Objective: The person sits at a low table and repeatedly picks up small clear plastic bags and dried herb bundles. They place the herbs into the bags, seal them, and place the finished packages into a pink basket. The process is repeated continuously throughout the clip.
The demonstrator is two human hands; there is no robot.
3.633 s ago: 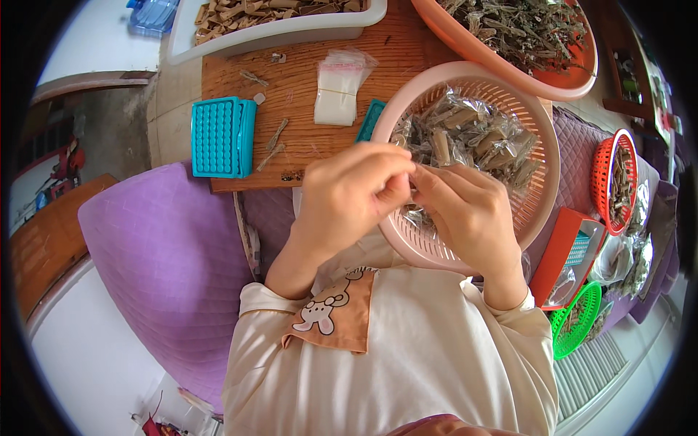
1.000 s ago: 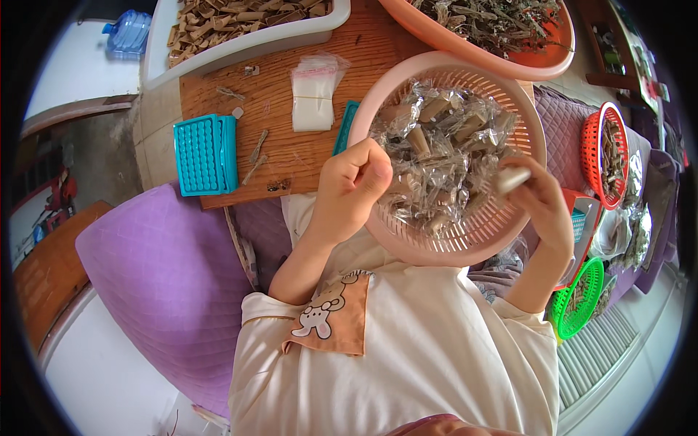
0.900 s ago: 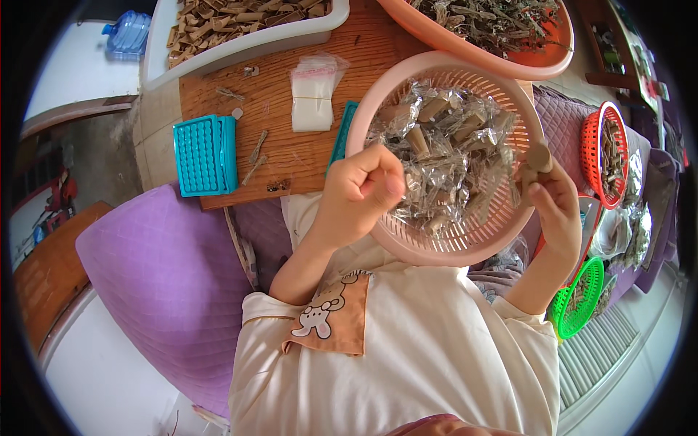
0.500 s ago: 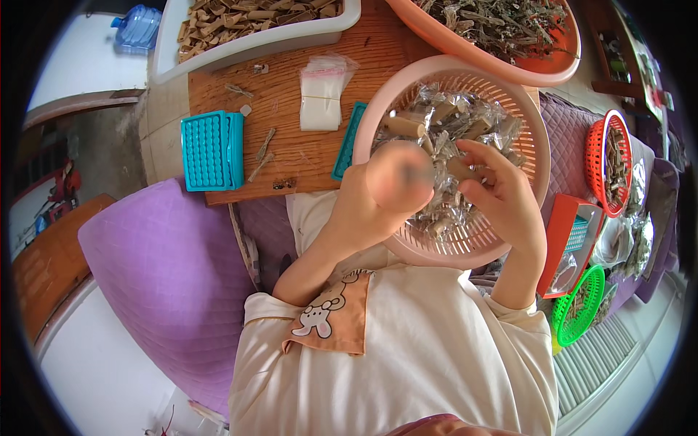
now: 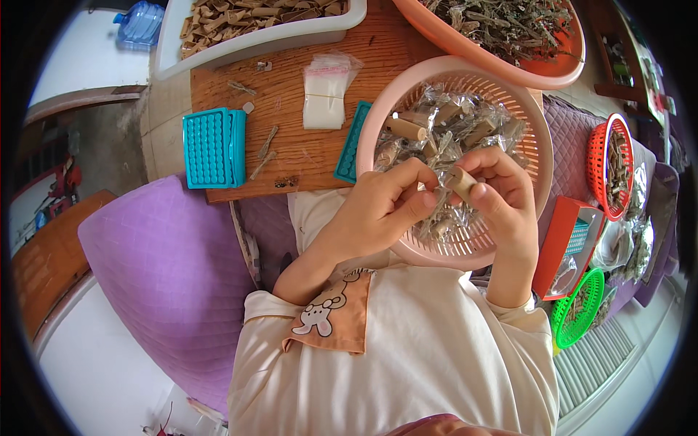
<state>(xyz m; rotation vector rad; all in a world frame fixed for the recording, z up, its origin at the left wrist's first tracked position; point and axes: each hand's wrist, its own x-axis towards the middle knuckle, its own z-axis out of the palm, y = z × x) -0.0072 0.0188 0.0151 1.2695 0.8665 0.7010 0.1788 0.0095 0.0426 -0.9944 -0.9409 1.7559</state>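
Both my hands are over a pink plastic basket heaped with transparent plastic packets that hold dried plant bits and tan pieces. My right hand pinches a short tan tube, like a section of bamboo, between thumb and fingers. Close on its left, my left hand has thumb and forefinger drawn together beside grey-green dried stems. Whatever lies between those fingertips is too small to make out. Another tan tube rests among the packets at the basket's left side.
On the wooden table lie a bundle of small plastic bags and teal ridged trays. A white tub of tan pieces and an orange basin of dried plants stand behind. Red and green baskets sit at right.
My left hand has turned and lowered its blurred round object out of sight; its fingers now meet near the right hand. The tan tube in my right hand is raised and tilted.
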